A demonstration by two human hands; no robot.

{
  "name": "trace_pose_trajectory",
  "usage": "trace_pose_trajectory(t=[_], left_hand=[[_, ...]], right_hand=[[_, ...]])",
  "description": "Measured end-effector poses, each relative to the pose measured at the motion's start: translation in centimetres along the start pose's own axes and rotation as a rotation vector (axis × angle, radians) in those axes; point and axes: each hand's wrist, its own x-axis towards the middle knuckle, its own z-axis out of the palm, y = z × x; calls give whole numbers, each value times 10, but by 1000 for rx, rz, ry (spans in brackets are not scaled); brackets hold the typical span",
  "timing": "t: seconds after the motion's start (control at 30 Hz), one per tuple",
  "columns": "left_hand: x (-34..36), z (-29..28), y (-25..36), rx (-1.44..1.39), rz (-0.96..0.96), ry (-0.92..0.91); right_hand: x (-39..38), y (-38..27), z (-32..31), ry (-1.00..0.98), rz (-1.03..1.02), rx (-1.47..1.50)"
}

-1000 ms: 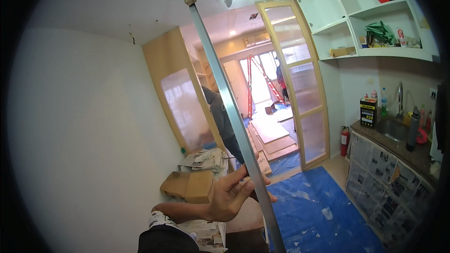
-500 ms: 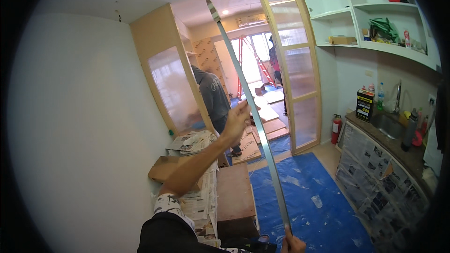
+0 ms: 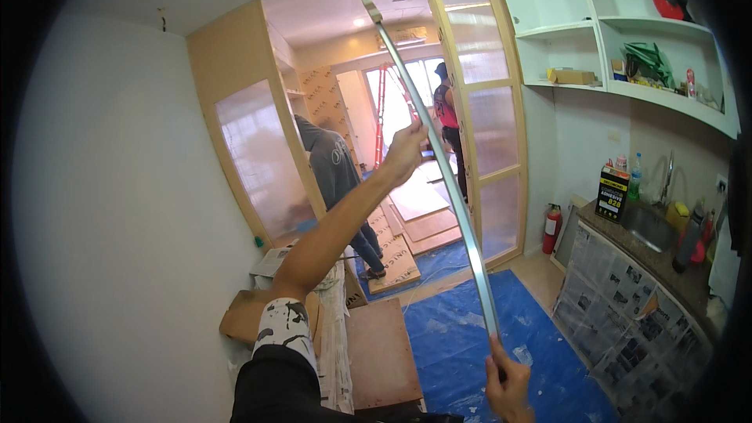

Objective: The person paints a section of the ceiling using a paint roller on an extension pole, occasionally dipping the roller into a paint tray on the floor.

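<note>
A long, flat-sided metal pole point(image 3: 458, 200) slants up from the lower right toward the ceiling. At its upper end is a narrow piece with a pale tip point(image 3: 366, 1), seemingly a paintbrush, close to the ceiling; I cannot tell whether it touches. My left hand point(image 3: 406, 155) reaches up and is closed round the pole's upper half, its fingers partly hidden. Lower down, my right hand point(image 3: 507, 380) grips the pole near its bottom end. A patterned white sleeve point(image 3: 283, 330) shows on my left arm.
A wooden-framed panel door point(image 3: 486, 113) stands right of the pole; a wall panel point(image 3: 251, 125) is at left. Beyond are a person in grey point(image 3: 337, 164), another in a red top point(image 3: 446, 106) and a red ladder point(image 3: 381, 113). Blue sheeting point(image 3: 462, 352) covers the floor; a sink counter point(image 3: 587, 215) stands right.
My left hand has moved up the pole and closed round it; its fingers were looser before. My right hand and the pole's lower end have risen and shifted right. The view has turned slightly.
</note>
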Motion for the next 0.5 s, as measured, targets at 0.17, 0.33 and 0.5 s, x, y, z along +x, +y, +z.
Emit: trace_pose_trajectory(t=[0.17, 0.33, 0.5], left_hand=[[99, -36, 7, 71, 31, -43], [163, -54, 14, 71, 70, -60], [174, -44, 21, 83, 130, -31]], right_hand=[[97, -4, 23, 48, -53, -6], [159, -1, 33, 92, -91, -8], [178, 13, 28, 112, -137, -9]])
